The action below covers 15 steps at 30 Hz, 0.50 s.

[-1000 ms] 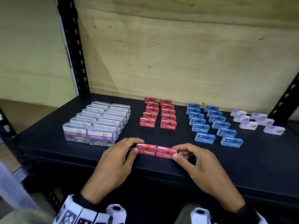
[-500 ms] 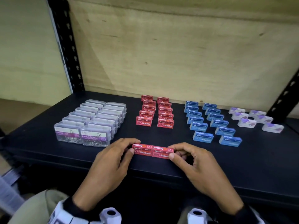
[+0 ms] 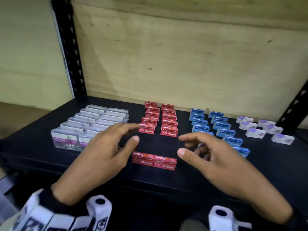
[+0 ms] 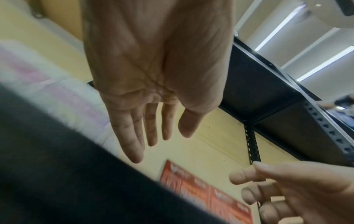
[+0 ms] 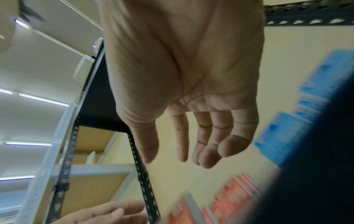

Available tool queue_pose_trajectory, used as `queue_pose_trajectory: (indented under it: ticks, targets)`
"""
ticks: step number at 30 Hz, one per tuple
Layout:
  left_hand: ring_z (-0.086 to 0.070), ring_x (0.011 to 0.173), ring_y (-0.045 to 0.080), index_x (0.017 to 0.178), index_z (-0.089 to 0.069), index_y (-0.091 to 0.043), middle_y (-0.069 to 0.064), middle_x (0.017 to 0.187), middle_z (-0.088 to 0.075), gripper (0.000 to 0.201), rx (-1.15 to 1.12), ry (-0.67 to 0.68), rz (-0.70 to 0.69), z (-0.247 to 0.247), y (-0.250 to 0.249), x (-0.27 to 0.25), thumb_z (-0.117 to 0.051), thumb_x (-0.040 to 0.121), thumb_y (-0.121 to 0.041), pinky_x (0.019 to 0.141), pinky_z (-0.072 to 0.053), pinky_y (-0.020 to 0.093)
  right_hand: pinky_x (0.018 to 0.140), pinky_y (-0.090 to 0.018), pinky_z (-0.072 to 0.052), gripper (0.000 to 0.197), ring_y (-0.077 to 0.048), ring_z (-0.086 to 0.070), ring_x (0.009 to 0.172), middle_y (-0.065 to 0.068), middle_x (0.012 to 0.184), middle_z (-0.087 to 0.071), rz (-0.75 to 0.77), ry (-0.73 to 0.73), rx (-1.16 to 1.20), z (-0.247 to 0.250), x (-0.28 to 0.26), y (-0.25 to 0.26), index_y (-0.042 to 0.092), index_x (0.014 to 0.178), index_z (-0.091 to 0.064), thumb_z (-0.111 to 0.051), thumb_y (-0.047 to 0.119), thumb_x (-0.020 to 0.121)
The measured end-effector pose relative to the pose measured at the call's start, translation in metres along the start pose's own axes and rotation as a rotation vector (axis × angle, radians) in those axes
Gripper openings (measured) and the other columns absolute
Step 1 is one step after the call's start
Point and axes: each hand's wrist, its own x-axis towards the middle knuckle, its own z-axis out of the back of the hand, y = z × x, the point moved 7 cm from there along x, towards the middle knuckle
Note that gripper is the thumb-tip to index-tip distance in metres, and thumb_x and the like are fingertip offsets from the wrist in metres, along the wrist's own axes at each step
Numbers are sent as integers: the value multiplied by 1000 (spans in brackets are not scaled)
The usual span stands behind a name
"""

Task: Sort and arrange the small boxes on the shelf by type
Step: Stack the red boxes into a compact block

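Two red staples boxes point(image 3: 154, 160) lie side by side near the front edge of the black shelf point(image 3: 275, 157), touched by neither hand. My left hand point(image 3: 106, 152) hovers just left of them, fingers relaxed and empty. My right hand point(image 3: 211, 157) hovers just right of them, fingers loosely spread and empty. Behind stand two rows of red staples boxes point(image 3: 158, 120), clear paper clip boxes point(image 3: 86, 129) at the left, blue boxes point(image 3: 220, 129) at the right, and purple-topped white boxes point(image 3: 261, 129) at the far right. The left wrist view shows the left hand point(image 4: 153, 106) open above the red boxes point(image 4: 206, 195); the right wrist view shows the right hand point(image 5: 191, 121) open.
A plywood panel point(image 3: 183, 55) closes the back of the shelf. Black perforated uprights stand at the back left point(image 3: 70, 47) and back right point(image 3: 295, 104). Bare shelf surface lies between the front pair and the red rows.
Both hands let go of the two red boxes and lifted apart, left hand to the left, right hand to the right. The boxes stay pushed together at the front edge.
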Motion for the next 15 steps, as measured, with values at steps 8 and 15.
queue_pose_trajectory:
  ticks: [8,15]
  targets:
    - [-62,97,9,111,-67,-40,-15,105,-68,23,450,329,-57,1,-39,90,-61,92,-30,84,-46,23,82,-28,-52,20,-3,-63,84,16,94,-69,-7,157,-368,26,79,42,34,101,-70,-66,48,88]
    - [-63,100,12,112,-71,-27,-11,108,-69,31,643,560,48,-24,-14,140,-73,84,-15,88,-51,30,80,-30,-50,21,-15,-62,91,7,102,-68,-107,298,-639,4,130,18,28,106,-69,-71,39,88]
